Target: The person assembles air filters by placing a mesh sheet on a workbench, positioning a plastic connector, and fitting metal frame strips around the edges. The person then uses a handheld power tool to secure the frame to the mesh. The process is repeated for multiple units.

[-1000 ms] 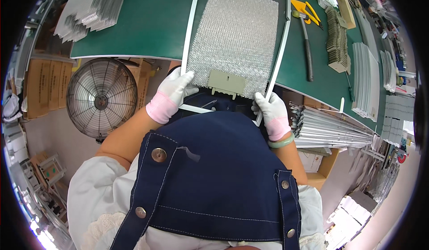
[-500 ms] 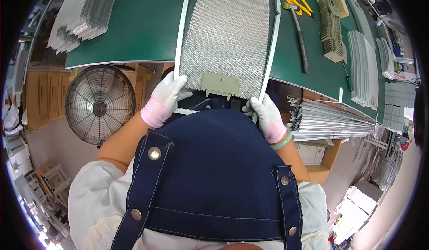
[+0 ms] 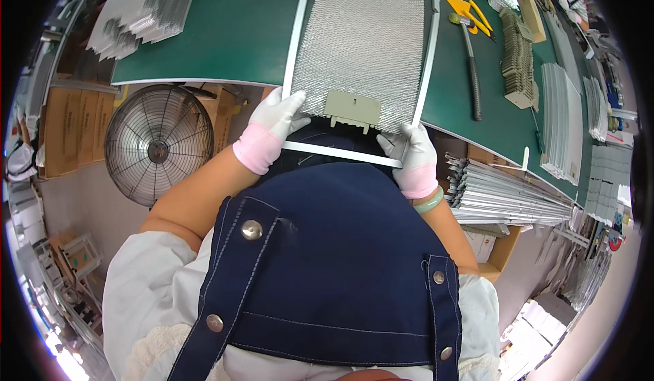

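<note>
A silvery metal mesh filter panel [image 3: 364, 37] lies on the green workbench, its near end reaching past the bench edge. A beige-grey plastic clip piece [image 3: 352, 110] sits on the mesh's near edge. Around the panel runs a white metal frame [image 3: 343, 153], its near bar apart from the mesh and close to my apron. My gloved left hand [image 3: 274, 117] grips the frame's left bar near its lower corner, fingertips at the mesh edge. My gloved right hand [image 3: 413, 151] is closed on the frame's lower right corner. The frame's far end is out of view.
Right of the panel lie a hammer [image 3: 470, 68] and yellow-handled pliers [image 3: 481, 19] on the green bench [image 3: 225, 37]. Beyond them stands a row of beige clip pieces [image 3: 518, 61]. Mesh sheets [image 3: 146, 10] are stacked far left. A black fan [image 3: 159, 151] stands below the bench, left.
In view, the frame, panel and both hands sit slightly higher and further right, along with the bench. The frame's near bar now shows fully between my hands. Both hands keep their grip.
</note>
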Demonstrator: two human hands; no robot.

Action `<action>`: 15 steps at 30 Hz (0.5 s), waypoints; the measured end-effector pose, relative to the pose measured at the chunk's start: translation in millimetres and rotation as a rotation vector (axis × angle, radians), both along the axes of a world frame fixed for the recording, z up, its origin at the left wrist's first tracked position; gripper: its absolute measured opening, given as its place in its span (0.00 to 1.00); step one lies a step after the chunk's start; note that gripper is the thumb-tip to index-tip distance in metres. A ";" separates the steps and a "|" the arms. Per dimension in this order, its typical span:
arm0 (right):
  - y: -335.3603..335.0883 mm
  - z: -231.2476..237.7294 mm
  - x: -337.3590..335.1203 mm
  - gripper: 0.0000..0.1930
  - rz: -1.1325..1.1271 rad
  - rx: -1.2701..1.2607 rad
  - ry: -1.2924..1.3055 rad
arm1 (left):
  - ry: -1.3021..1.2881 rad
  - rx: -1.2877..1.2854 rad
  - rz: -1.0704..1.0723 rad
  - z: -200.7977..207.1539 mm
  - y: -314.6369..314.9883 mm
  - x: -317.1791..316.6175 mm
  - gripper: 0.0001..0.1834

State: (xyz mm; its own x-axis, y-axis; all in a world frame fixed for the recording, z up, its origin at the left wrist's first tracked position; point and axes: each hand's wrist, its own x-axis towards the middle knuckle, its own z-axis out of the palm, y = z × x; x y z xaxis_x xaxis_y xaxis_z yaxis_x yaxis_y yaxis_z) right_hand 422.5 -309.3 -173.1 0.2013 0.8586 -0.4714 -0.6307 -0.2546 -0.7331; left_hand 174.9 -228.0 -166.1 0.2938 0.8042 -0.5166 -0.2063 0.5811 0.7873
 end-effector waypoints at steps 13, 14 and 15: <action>-7.1 8.6 -2.9 0.15 0.030 -0.141 -0.243 | -0.079 -0.043 0.029 6.5 -8.3 -6.9 0.22; -6.4 9.4 -4.4 0.14 0.012 -0.124 -0.224 | -0.118 -0.056 0.045 4.0 -10.5 -6.0 0.22; -5.6 9.3 -6.6 0.14 -0.009 -0.110 -0.203 | -0.175 -0.070 0.091 3.9 -9.8 -2.2 0.21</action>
